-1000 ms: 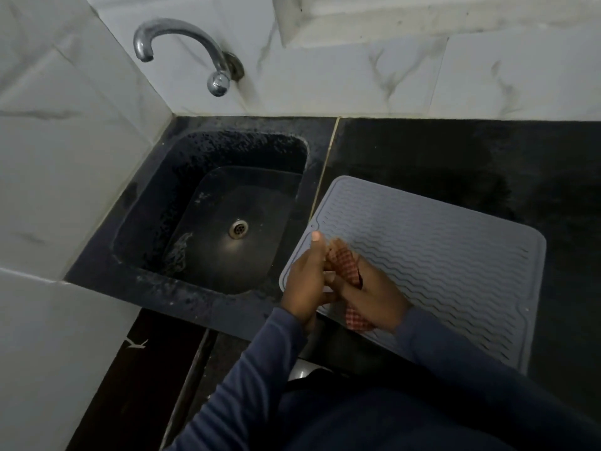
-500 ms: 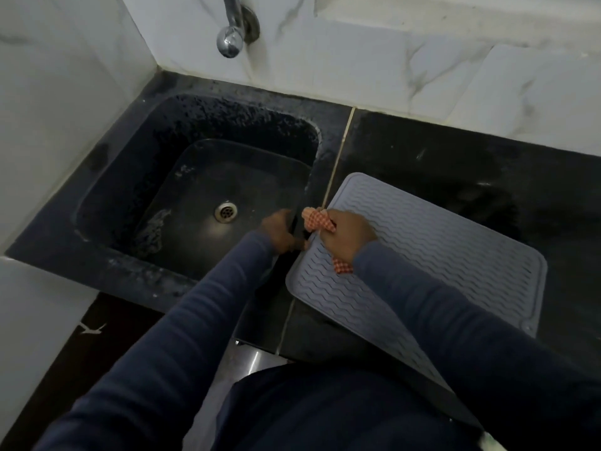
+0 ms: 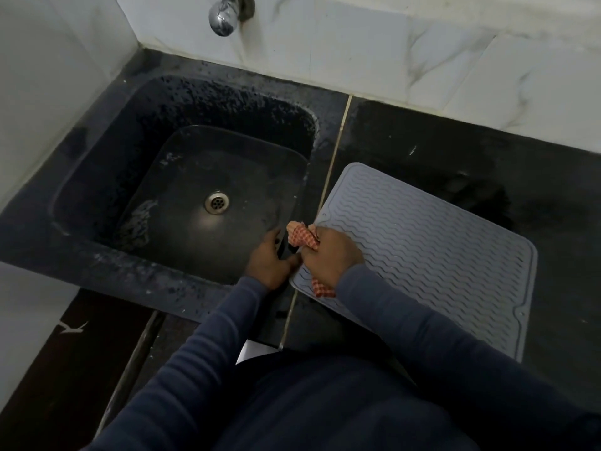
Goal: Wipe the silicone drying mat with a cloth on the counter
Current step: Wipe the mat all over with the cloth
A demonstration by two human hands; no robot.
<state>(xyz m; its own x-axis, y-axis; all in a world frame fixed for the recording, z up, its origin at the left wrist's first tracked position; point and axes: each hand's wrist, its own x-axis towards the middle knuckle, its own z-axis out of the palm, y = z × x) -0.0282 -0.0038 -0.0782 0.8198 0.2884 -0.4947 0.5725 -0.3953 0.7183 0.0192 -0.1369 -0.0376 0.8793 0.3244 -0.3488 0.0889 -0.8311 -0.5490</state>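
Low in the frame, dark blue sleeves (image 3: 195, 353) reach up from the person's body. Just past them, at centre, the right hand (image 3: 331, 255) has its fingers curled round a bunched red-checked cloth (image 3: 300, 237), pressing it on the left edge of the grey mat (image 3: 422, 249). That mat lies flat on the black counter (image 3: 471, 157), centre right. Just left, the left hand (image 3: 270, 258) rests at the sink (image 3: 227, 102) rim, thumb by the mat's edge; whether it grips anything I cannot tell. Further up sit the drain (image 3: 217, 202) and, at top, a chrome tap (image 3: 222, 19).
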